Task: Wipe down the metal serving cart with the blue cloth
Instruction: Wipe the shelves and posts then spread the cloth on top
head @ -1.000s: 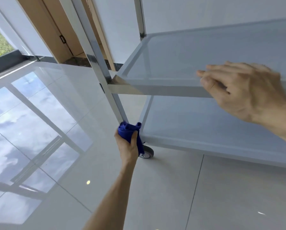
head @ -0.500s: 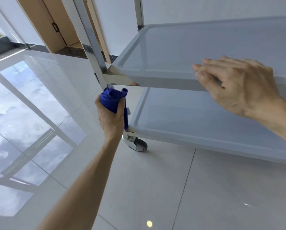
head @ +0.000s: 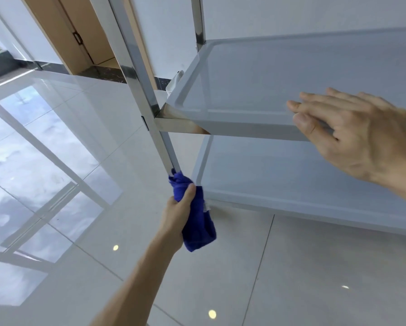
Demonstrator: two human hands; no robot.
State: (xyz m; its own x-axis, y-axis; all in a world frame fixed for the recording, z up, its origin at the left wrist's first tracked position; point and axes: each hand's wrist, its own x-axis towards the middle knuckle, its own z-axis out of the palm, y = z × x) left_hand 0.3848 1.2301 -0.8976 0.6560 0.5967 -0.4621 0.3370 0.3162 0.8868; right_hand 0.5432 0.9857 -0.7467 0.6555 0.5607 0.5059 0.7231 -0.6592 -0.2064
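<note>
- Our left hand is fisted round the blue cloth, bunched vs the cart's front-left upright, low, by the bottom shelf corner.
- Right hand is spread, fingers flat on the middle shelf front rim, bracing the cart.
- Risk: the glossy floor probably lets the cart roll if we push hard w/ the cloth.
- Risk: bunched cloth likely misses the post's far faces.

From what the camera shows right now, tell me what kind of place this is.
Probably an indoor dining or service area: glossy tiled floor, a wooden door, and a metal serving cart being wiped.
</note>
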